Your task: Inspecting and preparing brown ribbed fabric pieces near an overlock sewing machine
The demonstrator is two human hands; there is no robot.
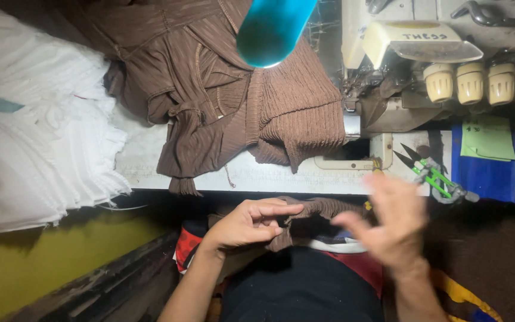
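Left of the sewing machine (448, 65), white fabric (37, 137) lies stacked, with brown ribbed cloth (227, 101) heaped nearer it. Below the machine's table edge, your left hand (248, 223) pinches a brown ribbed piece (311, 209) in your lap, fingers curled closed. Your right hand (391, 223) is blurred, fingers spread open, holding nothing, just under the green snips (436, 176).

Brown garment (233, 101) crowds table (281, 179); snips (433, 173) rightward.

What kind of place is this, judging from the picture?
Probably a garment sewing workshop: an overlock sewing machine with thread tension knobs, brown ribbed fabric on the table, and thread snips.
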